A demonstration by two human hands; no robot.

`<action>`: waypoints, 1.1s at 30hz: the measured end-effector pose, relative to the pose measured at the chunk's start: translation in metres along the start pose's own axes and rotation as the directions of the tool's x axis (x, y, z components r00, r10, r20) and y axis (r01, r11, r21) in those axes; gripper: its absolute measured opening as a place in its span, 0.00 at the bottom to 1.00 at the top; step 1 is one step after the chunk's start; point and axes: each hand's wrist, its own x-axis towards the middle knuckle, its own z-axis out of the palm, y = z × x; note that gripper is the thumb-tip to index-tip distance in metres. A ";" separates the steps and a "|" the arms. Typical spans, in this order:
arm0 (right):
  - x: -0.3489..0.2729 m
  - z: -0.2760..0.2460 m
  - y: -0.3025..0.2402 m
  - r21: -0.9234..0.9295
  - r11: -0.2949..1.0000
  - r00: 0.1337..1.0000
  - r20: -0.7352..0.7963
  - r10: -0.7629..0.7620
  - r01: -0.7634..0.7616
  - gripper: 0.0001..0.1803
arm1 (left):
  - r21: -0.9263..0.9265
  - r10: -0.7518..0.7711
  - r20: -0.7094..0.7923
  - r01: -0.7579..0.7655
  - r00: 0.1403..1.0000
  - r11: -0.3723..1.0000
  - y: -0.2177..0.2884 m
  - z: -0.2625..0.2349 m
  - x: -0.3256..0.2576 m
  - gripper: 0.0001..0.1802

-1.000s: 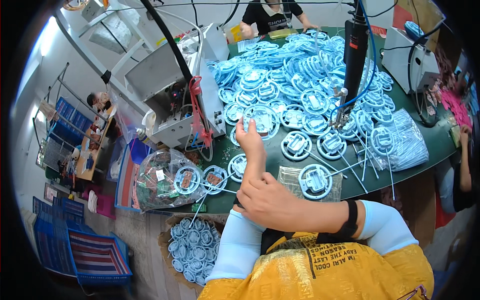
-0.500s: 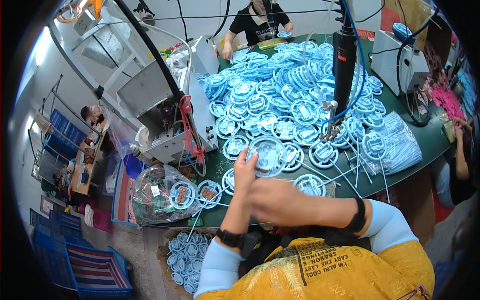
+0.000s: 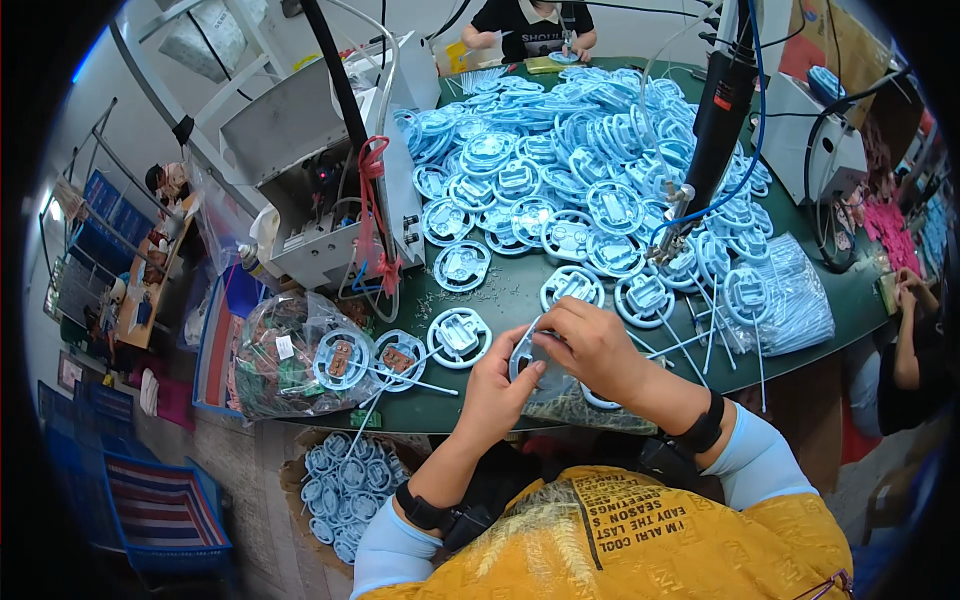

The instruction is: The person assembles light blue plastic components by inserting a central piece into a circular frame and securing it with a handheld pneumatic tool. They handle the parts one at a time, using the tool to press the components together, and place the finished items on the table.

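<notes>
Both my hands hold a light-blue round plastic part point(image 3: 521, 352) above the table's near edge. It is tipped on edge, and my fingers cover much of it. My left hand point(image 3: 497, 392) pinches its lower left side. Over its upper right side, the fingers of my right hand point(image 3: 592, 345) are closed. A similar ring-shaped blue part point(image 3: 459, 338) lies just beyond my left hand. To the left, two blue rings with brown inserts, a nearer one point(image 3: 398, 362) and a farther one point(image 3: 341, 360), lie with white sticks across them.
A large heap of blue round parts point(image 3: 560, 150) covers the green table point(image 3: 420, 405). A black powered screwdriver point(image 3: 718, 130) hangs at right, near bagged sticks point(image 3: 795, 300). A bag of green boards point(image 3: 275, 355) lies left; a carton of blue parts point(image 3: 345, 490) stands below. A co-worker point(image 3: 530, 30) sits opposite.
The round part has tilted from face-on to nearly edge-on. My right hand, blurred beside my left wrist before, now grips the part's far side. The whole view has shifted slightly.
</notes>
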 end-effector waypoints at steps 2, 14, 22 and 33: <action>0.001 0.000 -0.001 -0.055 0.998 1.000 0.015 -0.014 0.014 0.09 | 0.171 0.065 -0.014 -0.061 0.998 0.983 0.001 0.000 -0.002 0.25; 0.005 -0.006 -0.002 -0.265 0.915 0.951 0.144 -0.274 0.304 0.08 | 0.377 0.148 0.100 -0.175 0.984 0.909 0.015 -0.007 -0.001 0.22; -0.002 -0.009 0.030 0.207 0.956 0.932 -0.257 0.256 -0.206 0.04 | 0.009 -0.111 0.166 0.111 0.980 0.994 0.020 -0.010 -0.007 0.22; -0.023 -0.071 -0.003 0.440 0.577 0.726 0.416 0.548 -0.688 0.13 | -0.294 -0.089 0.152 0.131 0.984 0.947 -0.002 -0.017 0.010 0.16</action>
